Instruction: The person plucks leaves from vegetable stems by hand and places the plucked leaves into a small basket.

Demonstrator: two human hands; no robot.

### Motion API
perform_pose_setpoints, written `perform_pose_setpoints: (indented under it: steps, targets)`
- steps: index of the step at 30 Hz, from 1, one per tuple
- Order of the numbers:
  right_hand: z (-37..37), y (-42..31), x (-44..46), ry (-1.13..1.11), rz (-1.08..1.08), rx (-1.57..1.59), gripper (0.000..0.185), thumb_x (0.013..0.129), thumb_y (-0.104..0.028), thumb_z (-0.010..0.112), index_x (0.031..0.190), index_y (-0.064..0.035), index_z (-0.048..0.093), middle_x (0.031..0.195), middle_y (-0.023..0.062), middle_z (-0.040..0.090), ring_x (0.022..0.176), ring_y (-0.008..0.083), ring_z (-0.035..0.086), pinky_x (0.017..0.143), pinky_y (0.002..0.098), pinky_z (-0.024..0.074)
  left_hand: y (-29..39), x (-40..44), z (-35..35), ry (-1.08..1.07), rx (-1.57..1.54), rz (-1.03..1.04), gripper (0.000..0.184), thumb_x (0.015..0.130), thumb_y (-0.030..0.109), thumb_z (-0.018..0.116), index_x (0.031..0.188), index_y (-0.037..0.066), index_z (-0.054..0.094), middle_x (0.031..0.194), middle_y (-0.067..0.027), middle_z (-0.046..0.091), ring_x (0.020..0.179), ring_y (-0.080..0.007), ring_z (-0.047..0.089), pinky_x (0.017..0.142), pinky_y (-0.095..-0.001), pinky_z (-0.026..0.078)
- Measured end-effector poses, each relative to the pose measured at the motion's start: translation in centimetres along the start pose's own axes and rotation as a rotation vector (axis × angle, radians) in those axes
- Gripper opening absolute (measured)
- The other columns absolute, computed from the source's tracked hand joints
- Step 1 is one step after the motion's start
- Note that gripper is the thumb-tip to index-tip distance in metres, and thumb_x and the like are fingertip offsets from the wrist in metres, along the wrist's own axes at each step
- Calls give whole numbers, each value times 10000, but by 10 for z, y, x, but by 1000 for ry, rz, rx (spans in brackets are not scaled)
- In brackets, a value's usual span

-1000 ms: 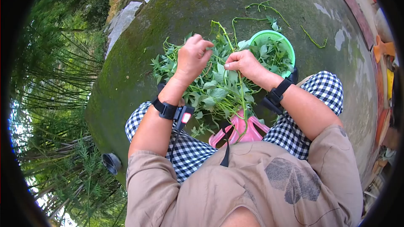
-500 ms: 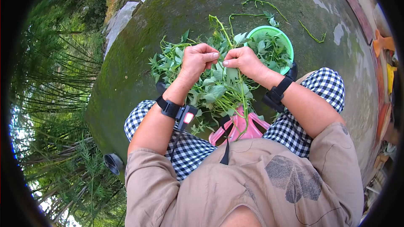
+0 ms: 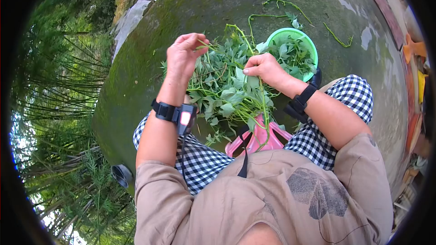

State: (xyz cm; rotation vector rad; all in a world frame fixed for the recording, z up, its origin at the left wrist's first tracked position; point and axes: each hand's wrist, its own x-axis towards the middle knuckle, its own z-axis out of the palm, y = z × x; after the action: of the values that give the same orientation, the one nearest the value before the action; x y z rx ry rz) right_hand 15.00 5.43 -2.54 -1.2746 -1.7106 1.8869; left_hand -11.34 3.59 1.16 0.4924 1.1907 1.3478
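A heap of leafy green vines (image 3: 218,79), which look like sweet potato vines, lies in front of me between my knees. My right hand (image 3: 268,69) pinches a long vine (image 3: 263,104) over the heap, thumb and finger closed on it. The vine's lower end reaches down toward my lap, and its upper end arches beyond the hand. My left hand (image 3: 184,54) is raised at the heap's left edge, fingers pinched on a thin green strip (image 3: 202,44). Whether this is peel or stem I cannot tell.
A green plastic basket (image 3: 314,47) holding leaves stands beyond my right hand. Loose stems (image 3: 337,35) lie on the mossy concrete ground (image 3: 141,68). A pink plastic piece with cut-outs (image 3: 261,138) is between my legs. Bamboo (image 3: 68,118) grows at the left.
My left hand has moved left and away from my right hand, with a thin green strip between its fingers. My right hand stays almost in place on the vine.
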Motion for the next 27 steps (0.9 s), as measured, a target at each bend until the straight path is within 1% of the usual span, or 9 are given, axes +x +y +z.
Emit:
perform_pose_setpoints:
  steps: [3, 6, 8, 9, 10, 12, 15, 22, 27]
  targets:
    - [-5, 8, 0, -4, 10, -42, 178, 776, -178, 728, 801, -3, 705, 624, 27, 589, 557, 118, 530, 512, 309, 428, 17, 5, -28, -51, -316, -8, 135, 946, 149, 579, 971, 24, 622, 1087, -222, 652, 1057, -398, 607, 1016, -587, 434]
    - [-6, 12, -2, -19, 83, 14, 160, 783, -165, 726, 811, -9, 708, 622, 22, 587, 550, 111, 530, 492, 296, 424, 29, -1, -33, -145, -151, 34, 143, 940, 82, 561, 1062, 19, 599, 830, -112, 605, 836, -250, 606, 804, -435, 550]
    - [-8, 14, -1, -41, 88, 40, 148, 797, -163, 721, 821, -17, 715, 626, 16, 590, 554, 106, 542, 478, 288, 431, 25, -11, -19, -155, 33, -72, 225, 910, 16, 537, 1131, 9, 579, 752, -40, 529, 668, -135, 516, 556, -275, 470]
    - [-8, 13, -2, -43, 91, 48, 149, 799, -166, 721, 824, -18, 716, 627, 14, 591, 554, 105, 545, 477, 286, 433, 19, -17, -7, -77, 180, -157, 275, 879, 0, 529, 1148, 7, 589, 719, 2, 516, 567, -74, 442, 453, -209, 325]
    - [-8, 12, -3, -46, 94, 57, 151, 801, -168, 720, 827, -20, 717, 629, 13, 593, 554, 104, 547, 475, 284, 436, 10, -23, 2, -81, 323, -221, 218, 875, 51, 574, 1079, 20, 643, 673, 42, 492, 510, -48, 400, 424, -183, 274]
    - [-7, 10, -3, -45, 95, 58, 153, 804, -171, 721, 832, -21, 718, 633, 12, 597, 552, 103, 549, 474, 280, 439, -7, -36, 26, -65, 593, -251, 175, 851, 102, 649, 1006, 37, 700, 649, 67, 500, 505, -34, 388, 444, -188, 279]
    - [-3, 6, -2, -36, 79, 65, 155, 802, -175, 724, 833, -23, 719, 639, 12, 604, 553, 101, 551, 473, 278, 440, -30, -38, 33, -204, 775, -48, 195, 826, 129, 709, 1007, 62, 730, 646, 80, 537, 537, -16, 409, 465, -205, 301]
    - [1, -3, -1, -26, 38, 105, 237, 768, -191, 754, 935, -32, 698, 663, 9, 593, 565, 99, 533, 491, 275, 428, -42, -37, 36, -204, 624, -217, 111, 857, 158, 700, 848, 50, 675, 602, 60, 501, 489, -30, 382, 447, -215, 283]
    - [4, -8, 1, 91, -121, -114, 279, 727, -203, 758, 958, -63, 689, 642, 40, 573, 577, 141, 533, 546, 325, 436, -46, -36, 39, -245, 688, -140, 105, 862, 152, 693, 856, 50, 667, 614, 60, 506, 518, -28, 397, 465, -209, 294]
